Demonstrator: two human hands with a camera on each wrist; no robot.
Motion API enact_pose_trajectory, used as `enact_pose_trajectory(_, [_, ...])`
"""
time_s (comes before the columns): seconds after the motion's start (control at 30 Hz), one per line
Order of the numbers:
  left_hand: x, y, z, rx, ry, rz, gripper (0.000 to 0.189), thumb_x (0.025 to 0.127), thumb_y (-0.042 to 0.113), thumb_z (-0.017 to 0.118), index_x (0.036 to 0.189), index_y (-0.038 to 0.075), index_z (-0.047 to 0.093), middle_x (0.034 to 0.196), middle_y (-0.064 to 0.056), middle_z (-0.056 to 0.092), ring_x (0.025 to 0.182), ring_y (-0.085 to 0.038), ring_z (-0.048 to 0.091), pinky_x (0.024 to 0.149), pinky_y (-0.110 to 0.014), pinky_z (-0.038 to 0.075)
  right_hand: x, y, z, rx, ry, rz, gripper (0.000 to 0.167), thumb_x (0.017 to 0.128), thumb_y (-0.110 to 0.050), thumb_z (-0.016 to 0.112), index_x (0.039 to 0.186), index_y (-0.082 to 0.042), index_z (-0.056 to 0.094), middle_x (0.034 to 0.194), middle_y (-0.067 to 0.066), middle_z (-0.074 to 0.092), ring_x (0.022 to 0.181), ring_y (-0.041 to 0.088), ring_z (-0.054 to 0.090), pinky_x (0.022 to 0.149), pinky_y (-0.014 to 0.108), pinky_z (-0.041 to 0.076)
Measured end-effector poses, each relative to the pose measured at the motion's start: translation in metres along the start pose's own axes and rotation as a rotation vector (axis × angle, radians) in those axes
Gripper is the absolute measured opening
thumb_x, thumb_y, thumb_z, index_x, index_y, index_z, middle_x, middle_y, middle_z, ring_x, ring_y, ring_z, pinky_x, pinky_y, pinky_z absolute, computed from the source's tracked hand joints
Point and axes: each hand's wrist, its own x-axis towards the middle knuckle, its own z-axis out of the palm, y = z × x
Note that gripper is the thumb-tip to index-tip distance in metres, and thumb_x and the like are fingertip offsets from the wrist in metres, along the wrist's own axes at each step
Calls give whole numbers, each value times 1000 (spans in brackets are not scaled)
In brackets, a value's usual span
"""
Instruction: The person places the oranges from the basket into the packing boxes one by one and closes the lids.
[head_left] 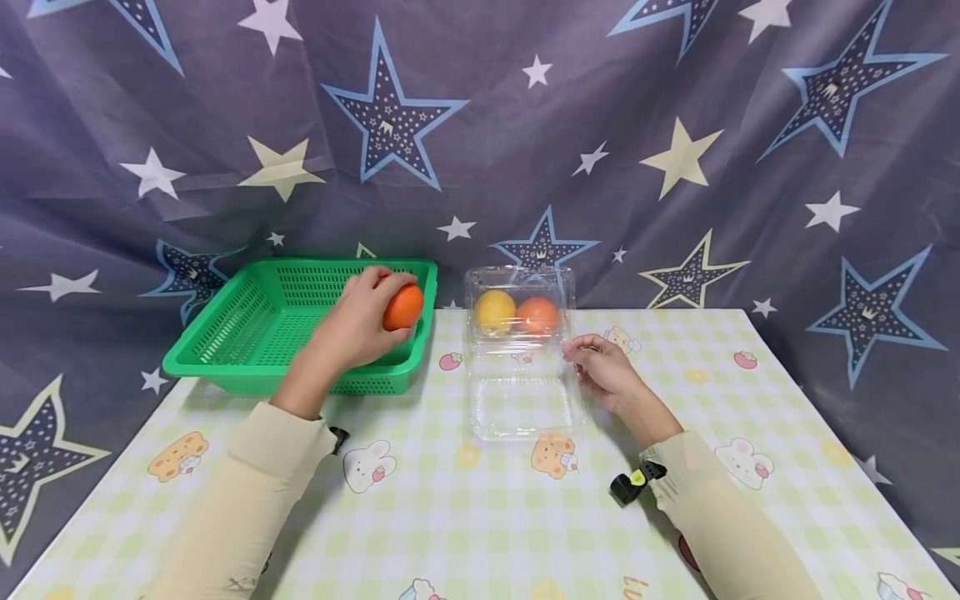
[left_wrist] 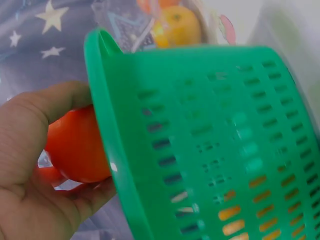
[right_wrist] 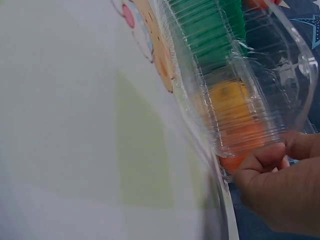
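Note:
My left hand [head_left: 360, 321] grips a smooth, round orange-red fruit [head_left: 403, 307] over the right end of a green plastic basket [head_left: 262, 367]. In the left wrist view, thumb and fingers curl round the fruit [left_wrist: 77, 145], and the basket's rim [left_wrist: 112, 160] covers part of it. A clear plastic clamshell box [head_left: 517, 408] stands unfolded to the right of the basket. Its far half holds a yellow-orange fruit [head_left: 495, 312] and an orange-red fruit [head_left: 538, 316] side by side. With thumb and fingertips, my right hand [head_left: 606, 373] pinches the box's right edge near the fold.
A pale checked cloth [head_left: 465, 533] with cartoon prints covers the table. Behind it hangs a dark curtain [head_left: 480, 125] patterned with stars, close to the basket and box. Each wrist wears a small black camera, such as the right one [head_left: 628, 487].

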Motion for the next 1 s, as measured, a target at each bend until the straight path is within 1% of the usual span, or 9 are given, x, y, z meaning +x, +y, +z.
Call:
enact_pose_trajectory(0.13, [-1,13,3,13,-1,24,72,84,30,86,147,22,52,146,-16,41,121,-38,43,85,-56,53,0,0,0,1,1,-4,11,102,-12,63,106,-6,55,91,1,61,64,8,46,54,20,39])
enact_pose_trajectory(0.27, [-2,24,7,12,-14,49,72,85,33,85,147,22,51,148,-16,41,124,-38,42,88,-55,53,1,0,-1,15,-6,-5,11,102,-12,63,106,-5,55,89,1,61,64,8,46,54,20,39])
enact_pose_trajectory(0.4, [-3,32,11,0,-34,85,71,86,31,84,148,23,51,149,-16,41,124,-38,42,89,-55,52,2,1,-2,25,-13,-4,12,102,-12,64,107,-5,54,89,1,61,64,8,46,54,20,39])
enact_pose_trajectory(0.53, [-3,42,17,-19,-53,125,71,84,27,86,146,22,53,148,-16,42,123,-38,43,88,-55,53,3,2,-2,25,-12,-5,13,102,-12,63,107,-5,54,89,1,61,64,8,45,54,20,40])
enact_pose_trajectory(0.7, [-4,59,27,-49,-76,176,71,81,27,89,143,21,57,145,-13,45,120,-35,45,88,-53,55,3,3,-3,11,-15,-2,13,103,-14,62,108,-5,54,89,0,61,65,8,45,55,19,40])
enact_pose_trajectory(0.77, [-5,64,31,-58,-83,202,68,81,26,88,142,22,57,144,-12,46,120,-35,45,89,-53,55,4,3,-3,9,-16,-3,13,103,-14,62,109,-4,55,89,0,61,65,8,45,55,19,41])
enact_pose_trajectory(1.0, [-6,74,49,-48,-132,240,67,84,29,86,143,30,55,147,-11,45,127,-32,44,91,-52,56,5,4,-2,4,-10,3,14,103,-14,62,109,-4,55,89,0,61,65,7,45,55,18,41])
